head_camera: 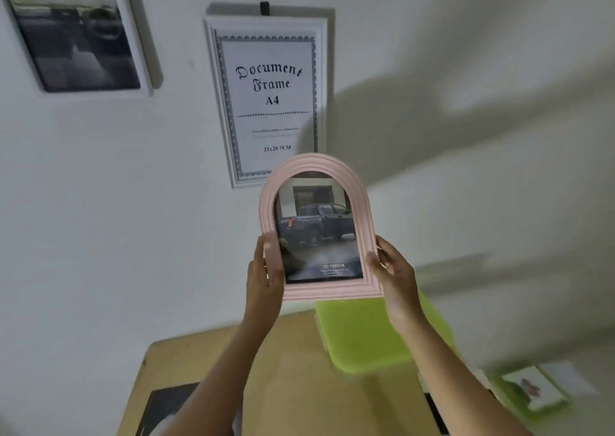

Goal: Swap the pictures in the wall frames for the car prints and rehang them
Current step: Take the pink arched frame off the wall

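i hold the pink arched frame (pixel 317 227) upright before the wall, my left hand (pixel 264 277) gripping its edge at 8 o'clock and my right hand (pixel 394 274) gripping at 4 o'clock. it shows a dark pickup print (pixel 317 227). at 12 o'clock hangs the white document frame (pixel 266 99); at 10 o'clock, a framed car interior print (pixel 75 27). the tabletop (pixel 293 369) lies at 6 o'clock.

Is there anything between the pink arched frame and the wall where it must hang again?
Nothing visible does. The left hand and right hand hold the pink frame by its sides before bare wall. The white document frame hangs just above; the arch hides its lower corner. No hook for the pink frame shows.
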`<action>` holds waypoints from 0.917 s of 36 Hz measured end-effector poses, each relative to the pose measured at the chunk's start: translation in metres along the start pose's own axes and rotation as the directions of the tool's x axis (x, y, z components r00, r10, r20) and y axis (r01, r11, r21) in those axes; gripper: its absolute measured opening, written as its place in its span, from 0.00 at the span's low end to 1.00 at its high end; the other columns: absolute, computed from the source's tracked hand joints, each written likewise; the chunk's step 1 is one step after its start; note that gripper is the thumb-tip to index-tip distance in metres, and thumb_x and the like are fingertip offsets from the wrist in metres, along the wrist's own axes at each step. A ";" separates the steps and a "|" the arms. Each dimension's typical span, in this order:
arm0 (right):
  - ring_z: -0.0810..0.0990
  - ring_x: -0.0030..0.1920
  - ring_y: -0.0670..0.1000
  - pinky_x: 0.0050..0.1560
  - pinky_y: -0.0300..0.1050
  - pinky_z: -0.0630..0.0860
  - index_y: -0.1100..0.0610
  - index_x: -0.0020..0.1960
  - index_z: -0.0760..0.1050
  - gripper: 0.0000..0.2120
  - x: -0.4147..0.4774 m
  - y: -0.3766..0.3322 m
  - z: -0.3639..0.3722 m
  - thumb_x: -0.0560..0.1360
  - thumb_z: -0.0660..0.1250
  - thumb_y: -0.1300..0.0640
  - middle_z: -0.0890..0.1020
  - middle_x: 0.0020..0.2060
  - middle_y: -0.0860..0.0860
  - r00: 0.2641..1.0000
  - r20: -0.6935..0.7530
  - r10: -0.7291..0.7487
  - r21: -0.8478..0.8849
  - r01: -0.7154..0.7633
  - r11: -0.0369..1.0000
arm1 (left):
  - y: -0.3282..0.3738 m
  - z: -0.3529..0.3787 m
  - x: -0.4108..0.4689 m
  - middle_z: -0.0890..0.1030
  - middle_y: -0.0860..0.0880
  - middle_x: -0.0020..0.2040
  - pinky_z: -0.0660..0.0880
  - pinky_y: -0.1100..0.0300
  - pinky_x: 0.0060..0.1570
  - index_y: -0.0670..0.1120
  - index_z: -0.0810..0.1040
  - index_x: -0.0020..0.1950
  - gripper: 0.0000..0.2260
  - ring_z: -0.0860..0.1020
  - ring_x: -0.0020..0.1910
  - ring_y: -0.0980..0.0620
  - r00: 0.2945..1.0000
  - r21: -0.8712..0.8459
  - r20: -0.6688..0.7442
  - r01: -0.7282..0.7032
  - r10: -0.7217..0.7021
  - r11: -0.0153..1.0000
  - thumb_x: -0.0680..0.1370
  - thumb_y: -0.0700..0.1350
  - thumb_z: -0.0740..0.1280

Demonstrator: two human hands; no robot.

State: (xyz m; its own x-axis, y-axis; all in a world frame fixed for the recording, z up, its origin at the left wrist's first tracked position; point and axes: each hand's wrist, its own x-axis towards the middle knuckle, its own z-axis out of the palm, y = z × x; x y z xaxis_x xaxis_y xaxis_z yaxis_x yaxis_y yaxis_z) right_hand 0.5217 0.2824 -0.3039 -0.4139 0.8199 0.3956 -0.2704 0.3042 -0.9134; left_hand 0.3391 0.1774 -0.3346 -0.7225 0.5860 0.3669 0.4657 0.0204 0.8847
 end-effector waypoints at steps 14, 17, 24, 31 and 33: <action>0.83 0.47 0.50 0.45 0.36 0.74 0.58 0.62 0.76 0.17 -0.153 0.083 0.082 0.75 0.59 0.60 0.83 0.53 0.52 0.981 0.052 -0.189 -0.595 0.183 0.782 | -0.016 -0.046 -0.094 0.69 0.52 0.67 0.71 0.41 0.61 0.68 0.43 0.72 0.33 0.72 0.63 0.48 0.964 -0.232 0.211 0.213 -0.164 0.949 0.72 0.67 0.57; 0.82 0.42 0.48 0.41 0.33 0.72 0.58 0.59 0.77 0.17 -0.168 0.084 0.086 0.72 0.59 0.61 0.84 0.48 0.51 0.956 0.154 -0.249 -0.676 0.286 0.679 | -0.019 -0.047 -0.101 0.69 0.51 0.63 0.74 0.42 0.58 0.64 0.40 0.73 0.34 0.75 0.59 0.46 0.963 -0.201 0.178 0.235 -0.201 0.951 0.77 0.59 0.60; 0.83 0.41 0.47 0.37 0.34 0.74 0.55 0.60 0.76 0.18 -0.180 0.092 0.090 0.72 0.59 0.62 0.84 0.47 0.48 0.934 0.288 -0.210 -0.643 0.351 0.681 | -0.040 -0.055 -0.111 0.72 0.54 0.41 0.77 0.39 0.49 0.56 0.43 0.76 0.37 0.77 0.45 0.46 0.931 -0.271 0.011 0.353 -0.364 0.895 0.77 0.39 0.64; 0.82 0.50 0.44 0.43 0.39 0.80 0.52 0.62 0.76 0.15 -0.190 0.106 0.093 0.77 0.62 0.55 0.82 0.54 0.45 0.905 0.386 -0.177 -0.507 0.369 0.779 | -0.068 -0.074 -0.117 0.77 0.41 0.55 0.81 0.55 0.37 0.52 0.57 0.74 0.29 0.80 0.51 0.43 0.868 -0.412 0.020 0.459 -0.496 0.787 0.77 0.34 0.61; 0.80 0.55 0.42 0.50 0.39 0.79 0.53 0.62 0.76 0.15 -0.194 0.108 0.090 0.77 0.60 0.55 0.80 0.57 0.46 0.894 0.431 -0.126 -0.426 0.325 0.844 | -0.076 -0.083 -0.122 0.79 0.42 0.53 0.80 0.57 0.34 0.49 0.63 0.69 0.23 0.81 0.49 0.42 0.862 -0.429 0.032 0.468 -0.505 0.772 0.77 0.33 0.60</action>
State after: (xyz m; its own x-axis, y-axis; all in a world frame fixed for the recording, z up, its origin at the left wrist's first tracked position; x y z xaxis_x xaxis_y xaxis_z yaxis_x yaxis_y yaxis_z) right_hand 0.4949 0.1124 -0.4711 -0.7105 0.4852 0.5096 0.0080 0.7298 -0.6837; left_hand 0.3494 0.0371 -0.4221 -0.8422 0.5208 -0.1398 -0.1981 -0.0576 0.9785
